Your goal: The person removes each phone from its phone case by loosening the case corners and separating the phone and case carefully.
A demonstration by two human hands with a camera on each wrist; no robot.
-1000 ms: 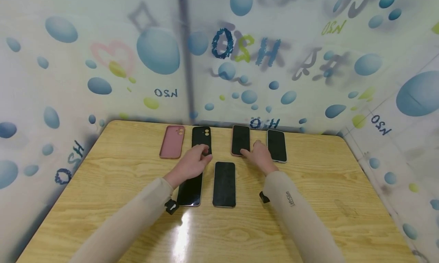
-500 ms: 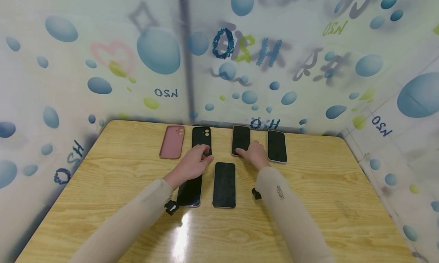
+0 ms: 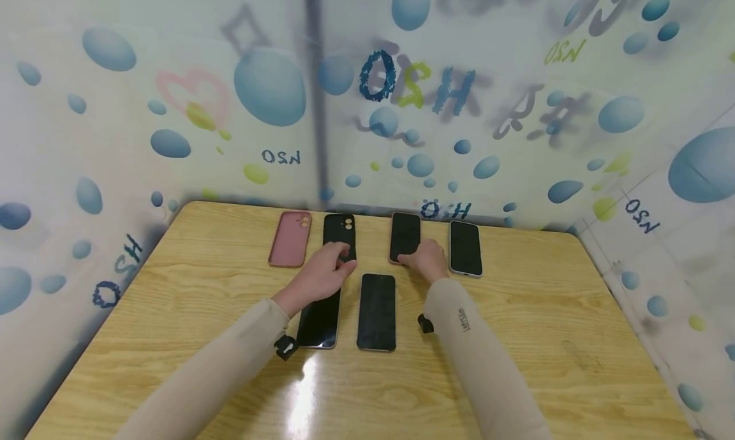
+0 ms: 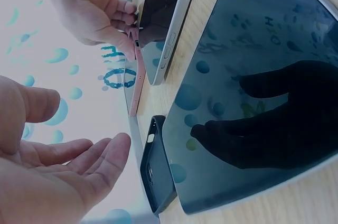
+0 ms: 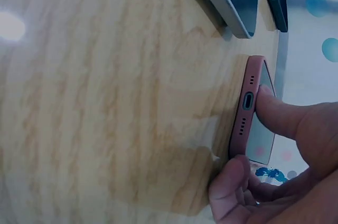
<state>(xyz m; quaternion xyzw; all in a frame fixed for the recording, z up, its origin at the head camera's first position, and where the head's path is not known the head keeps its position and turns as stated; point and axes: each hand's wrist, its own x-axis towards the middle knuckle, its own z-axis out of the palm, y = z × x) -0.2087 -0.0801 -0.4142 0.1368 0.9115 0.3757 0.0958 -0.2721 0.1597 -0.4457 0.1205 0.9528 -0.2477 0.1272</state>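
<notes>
My right hand is at the near end of a phone in a pink case, which lies screen up at the back of the table. In the right wrist view the thumb presses on the screen of this phone while the curled fingers sit against its side edge. My left hand hovers over a large dark phone and the near end of an empty black phone case. Loosely bent, the fingers of the left hand hold nothing.
Left of the black case lies an empty pink phone case. Another dark phone lies between the arms, and a white-edged phone is right of my right hand. A patterned curtain borders the wooden table at the back.
My right hand has moved left, away from the white-edged phone, and its thumb and fingers have come onto the pink-cased phone. The left hand stays nearly still.
</notes>
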